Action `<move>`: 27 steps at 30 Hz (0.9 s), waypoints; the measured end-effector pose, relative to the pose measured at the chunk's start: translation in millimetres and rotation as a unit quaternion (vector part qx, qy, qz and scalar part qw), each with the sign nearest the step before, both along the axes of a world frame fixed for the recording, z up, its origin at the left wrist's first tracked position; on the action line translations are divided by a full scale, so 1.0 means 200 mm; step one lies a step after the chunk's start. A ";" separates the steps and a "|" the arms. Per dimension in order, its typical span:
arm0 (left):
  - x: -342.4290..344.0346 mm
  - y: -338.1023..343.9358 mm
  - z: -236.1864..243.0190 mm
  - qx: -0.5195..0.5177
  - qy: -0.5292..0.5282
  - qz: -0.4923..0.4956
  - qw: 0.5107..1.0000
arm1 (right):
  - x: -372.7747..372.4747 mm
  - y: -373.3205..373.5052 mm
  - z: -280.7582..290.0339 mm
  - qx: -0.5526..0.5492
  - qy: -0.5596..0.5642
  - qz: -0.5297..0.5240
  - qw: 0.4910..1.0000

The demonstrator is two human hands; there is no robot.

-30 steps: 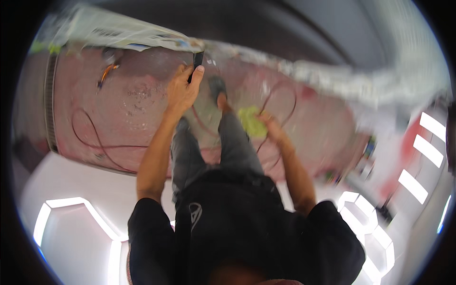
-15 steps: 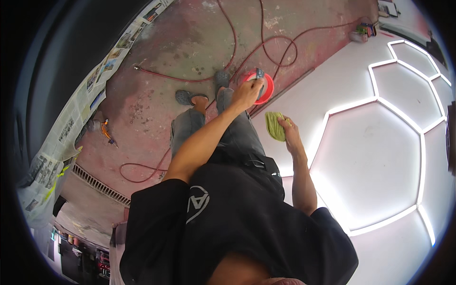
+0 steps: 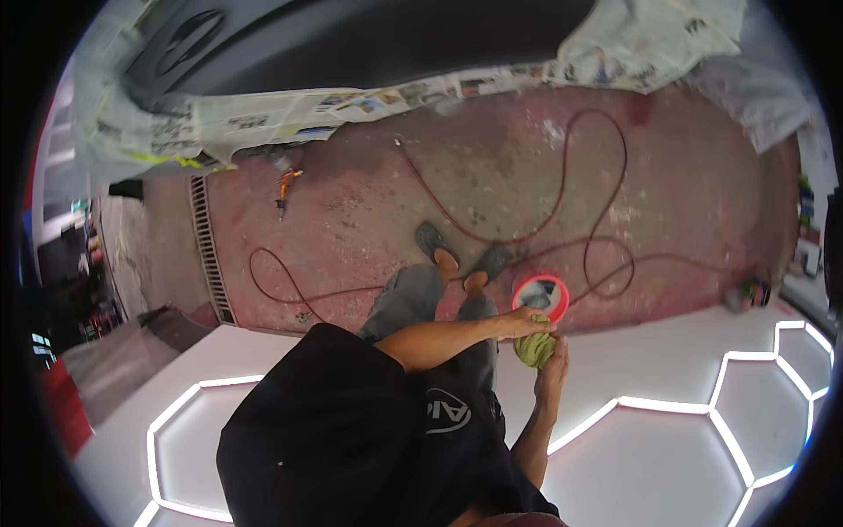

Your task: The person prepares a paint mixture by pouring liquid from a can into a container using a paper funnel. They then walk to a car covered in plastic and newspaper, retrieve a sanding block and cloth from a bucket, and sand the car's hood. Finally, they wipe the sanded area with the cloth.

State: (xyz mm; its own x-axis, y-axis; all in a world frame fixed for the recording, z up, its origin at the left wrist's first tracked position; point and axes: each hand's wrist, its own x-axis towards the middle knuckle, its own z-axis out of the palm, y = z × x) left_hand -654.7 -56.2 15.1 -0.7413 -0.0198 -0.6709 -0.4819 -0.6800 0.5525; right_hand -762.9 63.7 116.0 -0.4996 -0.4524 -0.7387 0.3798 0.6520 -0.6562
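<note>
A crumpled yellow-green cloth (image 3: 532,349) is bunched between my two hands. My left hand (image 3: 520,323) is closed on its upper side, fingers reaching over it. My right hand (image 3: 552,367) grips the cloth from the right, fingers bent around it. Just beyond my hands stands a red-rimmed bucket (image 3: 563,304). Inside it lies a dark grey object (image 3: 537,292) against something whitish; its kind is hard to make out.
A red hose (image 3: 551,235) loops over the stained floor near my feet. An orange spray gun (image 3: 288,182) is at the left, by a floor grate (image 3: 209,255). Ahead, a dark grey vehicle panel (image 3: 378,57) is edged with masking paper (image 3: 369,107). Hexagonal light strips (image 3: 665,406) glow on a white surface.
My left hand has let go of the grey object, which now lies in the bucket, and has joined my right hand on the cloth. The view has turned toward the vehicle panel.
</note>
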 end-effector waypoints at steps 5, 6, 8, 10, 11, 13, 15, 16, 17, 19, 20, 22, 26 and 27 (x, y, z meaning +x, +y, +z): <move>0.29 -0.41 0.02 -0.182 -0.152 0.264 0.935 | -0.17 -0.36 0.03 0.011 0.133 0.030 0.991; 0.37 -0.47 -0.04 -0.218 -0.187 0.307 0.907 | -0.16 -0.48 0.09 -0.017 0.142 -0.005 0.990; 0.62 -0.58 0.03 -0.224 -0.204 0.342 0.890 | -0.27 -0.59 0.06 -0.048 0.114 0.030 0.992; 0.86 -0.67 0.22 -0.210 -0.176 0.343 0.898 | -0.28 -0.76 0.12 -0.097 0.067 0.016 0.993; 0.94 -0.76 0.50 -0.197 -0.132 0.323 0.916 | -0.28 -0.85 0.14 -0.125 0.057 0.014 0.990; 1.05 -0.79 0.68 -0.183 -0.076 0.330 0.923 | -0.25 -1.06 0.14 -0.179 0.028 0.021 0.983; 1.09 -0.76 0.70 -0.187 -0.046 0.377 0.906 | -0.14 -1.27 0.09 -0.170 0.043 0.042 0.984; 1.11 -0.75 0.69 -0.194 -0.024 0.386 0.902 | -0.07 -1.38 0.08 -0.164 0.048 0.054 0.984; 1.10 -0.76 0.71 -0.175 0.015 0.429 0.886 | 0.07 -1.48 0.16 -0.132 0.029 0.096 0.986; 1.10 -0.80 0.78 -0.135 0.089 0.512 0.844 | 0.43 -1.64 0.36 -0.085 -0.032 0.209 0.974; 1.11 -0.81 0.77 -0.115 0.101 0.544 0.825 | 0.56 -1.68 0.40 -0.064 -0.073 0.276 0.956; 1.09 -0.88 0.75 -0.077 0.129 0.600 0.786 | 0.71 -1.77 0.37 -0.097 -0.302 0.327 0.890; 1.23 -1.03 0.78 -0.299 0.002 0.664 0.686 | 0.95 -2.04 0.33 -0.147 -0.198 0.427 0.870; 1.28 -1.05 0.72 -0.444 -0.113 0.635 0.622 | 1.02 -2.11 0.33 -0.152 -0.190 0.426 0.871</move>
